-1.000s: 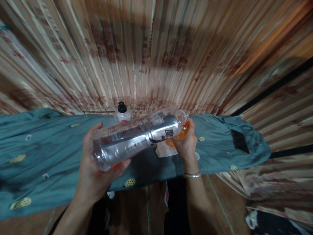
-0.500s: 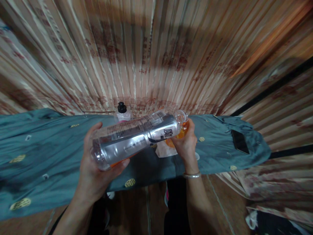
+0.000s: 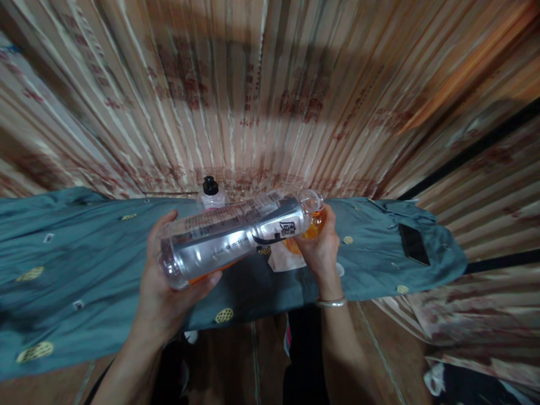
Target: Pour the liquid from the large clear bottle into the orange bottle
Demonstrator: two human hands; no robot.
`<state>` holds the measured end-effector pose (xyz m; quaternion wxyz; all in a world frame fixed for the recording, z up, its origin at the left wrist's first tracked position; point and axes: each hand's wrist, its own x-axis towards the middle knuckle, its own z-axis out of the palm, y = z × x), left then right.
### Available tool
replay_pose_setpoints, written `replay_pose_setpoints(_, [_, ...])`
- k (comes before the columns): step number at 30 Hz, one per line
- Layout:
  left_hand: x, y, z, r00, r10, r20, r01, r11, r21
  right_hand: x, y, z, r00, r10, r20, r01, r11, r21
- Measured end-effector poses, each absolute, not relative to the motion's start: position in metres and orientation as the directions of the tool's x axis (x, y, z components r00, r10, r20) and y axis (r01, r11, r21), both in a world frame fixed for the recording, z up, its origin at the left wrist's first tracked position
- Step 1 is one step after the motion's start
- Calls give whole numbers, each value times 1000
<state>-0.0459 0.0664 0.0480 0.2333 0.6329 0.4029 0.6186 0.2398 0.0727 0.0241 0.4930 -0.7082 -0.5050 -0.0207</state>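
My left hand [image 3: 166, 289] is wrapped round the base end of a large clear plastic bottle [image 3: 236, 239] with a silver printed label. The bottle lies tilted, nearly level, its uncapped neck pointing right. Some orange liquid shows along its lower side. My right hand [image 3: 323, 244], with a bangle on the wrist, closes round a smaller bottle [image 3: 315, 226] of orange liquid. The mouths of the two bottles meet or overlap; whether they touch I cannot tell. Behind and beneath the smaller bottle a pale cloth or paper [image 3: 284, 261] lies on the covered surface, partly hidden.
A bottle with a black cap [image 3: 210, 187] stands at the back, partly behind the large bottle. A dark phone [image 3: 414, 244] lies on the right of the green patterned cloth [image 3: 93, 270]. A small white round thing [image 3: 340, 270] sits beside my right wrist. Pleated curtains [image 3: 236, 101] hang behind.
The large bottle has turned slightly in my left hand, and its base end sits a touch higher and further right. My right hand and the smaller bottle stay where they were.
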Motion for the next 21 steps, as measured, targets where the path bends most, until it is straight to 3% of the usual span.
replay_pose_setpoints(16, [-50,68,41,-133,854,504,171,-481,860,240,73,25,497,693,522,723,1,-690])
replay_pose_setpoints(21, [-49,69,41,-170,894,414,115,-400,909,240,73,24,495,693,524,708,28,-705])
